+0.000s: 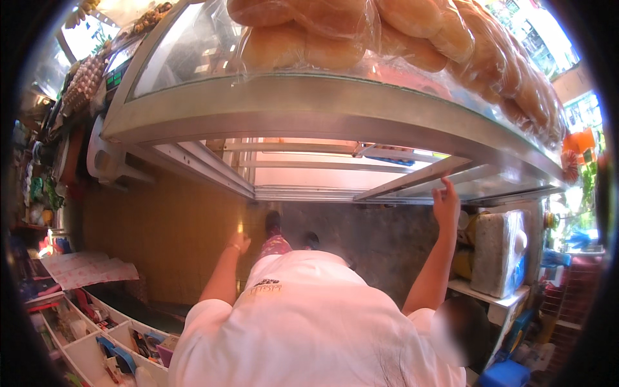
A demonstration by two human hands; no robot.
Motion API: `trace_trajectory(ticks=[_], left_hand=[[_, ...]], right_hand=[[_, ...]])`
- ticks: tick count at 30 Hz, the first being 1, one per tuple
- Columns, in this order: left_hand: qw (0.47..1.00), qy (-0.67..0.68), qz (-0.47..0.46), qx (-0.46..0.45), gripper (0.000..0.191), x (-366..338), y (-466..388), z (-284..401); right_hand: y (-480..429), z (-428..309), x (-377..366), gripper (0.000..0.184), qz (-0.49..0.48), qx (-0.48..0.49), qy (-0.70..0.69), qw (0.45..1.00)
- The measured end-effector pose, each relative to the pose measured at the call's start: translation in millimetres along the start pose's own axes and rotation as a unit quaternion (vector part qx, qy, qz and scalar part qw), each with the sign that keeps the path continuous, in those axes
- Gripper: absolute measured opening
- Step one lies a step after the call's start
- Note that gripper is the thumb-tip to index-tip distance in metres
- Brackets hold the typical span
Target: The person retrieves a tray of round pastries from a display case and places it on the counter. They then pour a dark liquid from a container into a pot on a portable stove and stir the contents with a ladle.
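In front of me stands a metal-framed glass display case [300,104], with an opening in its near side. My right hand [447,203] is raised to the upright frame [416,178] of the sliding glass door [459,176]. Its extended index finger is at that frame's edge, and nothing is held. Through the opening a pale shelf [314,176] shows. My left hand [239,241] hangs low beside my leg, away from the case. It is slightly blurred, and how far its fingers are curled is unclear.
Plastic bags of bread rolls [304,46] sit on the case. Egg trays [83,84] stand at the far left. A white compartmented organizer [92,348] with small goods is behind my left side. At right, a foam box [498,251] rests on a white shelf [488,292].
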State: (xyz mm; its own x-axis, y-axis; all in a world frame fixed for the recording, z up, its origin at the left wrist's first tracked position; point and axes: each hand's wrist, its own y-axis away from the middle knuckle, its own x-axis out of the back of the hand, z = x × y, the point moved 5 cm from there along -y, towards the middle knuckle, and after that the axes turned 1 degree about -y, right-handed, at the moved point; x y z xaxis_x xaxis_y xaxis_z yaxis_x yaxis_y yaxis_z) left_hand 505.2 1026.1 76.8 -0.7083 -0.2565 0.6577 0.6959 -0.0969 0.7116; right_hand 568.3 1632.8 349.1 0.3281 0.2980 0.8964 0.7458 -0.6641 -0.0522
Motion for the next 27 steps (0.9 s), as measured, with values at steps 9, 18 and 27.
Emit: trace_trajectory(ticks=[9,18,27], left_hand=[[0.989,0.064,-0.059,0.122,0.041,-59,-16,-132],[0.983,0.177,0.037,-0.026,0.041,43,-46,-48],[0.999,0.046,-0.001,-0.003,0.041,65,-45,-156]], right_hand=[[-17,-18,-2,0.023,0.066,0.016,-0.176,0.982],[-3,-47,-14,0.018,0.041,-0.016,-0.176,0.983],[38,-127,-56,0.014,0.088,0.063,-0.148,0.983]])
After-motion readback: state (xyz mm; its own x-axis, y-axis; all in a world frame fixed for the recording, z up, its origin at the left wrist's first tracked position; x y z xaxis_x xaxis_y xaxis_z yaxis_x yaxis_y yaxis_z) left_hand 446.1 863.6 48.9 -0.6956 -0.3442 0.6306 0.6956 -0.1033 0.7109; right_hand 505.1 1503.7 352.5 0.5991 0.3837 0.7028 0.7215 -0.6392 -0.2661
